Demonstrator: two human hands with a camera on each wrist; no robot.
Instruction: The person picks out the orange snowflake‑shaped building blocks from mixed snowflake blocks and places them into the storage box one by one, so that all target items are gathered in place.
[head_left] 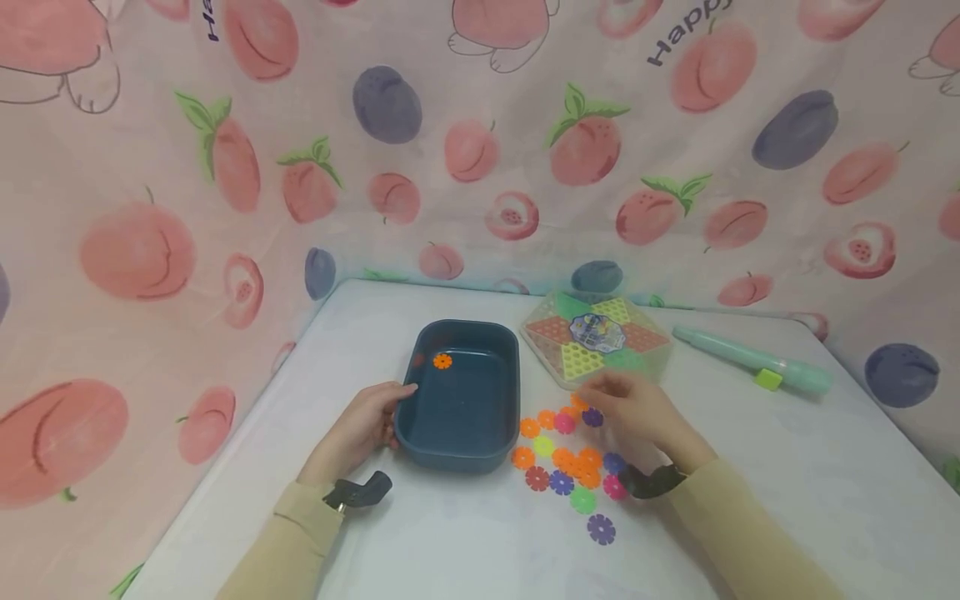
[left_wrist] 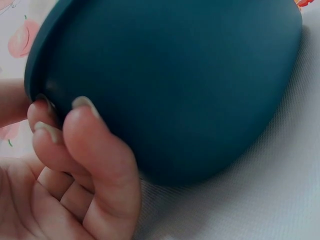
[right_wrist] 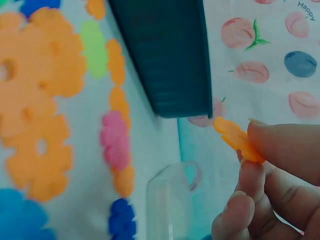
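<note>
A dark blue rectangular container (head_left: pixel 457 460) stands on the white table, one orange notched plastic disc (head_left: pixel 442 361) inside it. My left hand (head_left: pixel 360 429) grips its left side, the thumb at the rim and curled fingers (left_wrist: pixel 102 145) against the outer wall. To the container's right, my right hand (head_left: pixel 641 410) pinches another orange notched disc (right_wrist: pixel 236 140) between thumb and fingertips, above the table. Several loose discs lie below and left of that hand, among them a yellow disc (head_left: pixel 543 447), a green disc (head_left: pixel 583 500) and a purple disc (head_left: pixel 601 529).
Behind the right hand lies a clear hexagonal box (head_left: pixel 551 354) with a coloured star pattern. A pale green tube (head_left: pixel 742 354) with a bright green tab lies at the back right. Fruit-printed cloth (head_left: pixel 480 208) rises along the table's back and left side.
</note>
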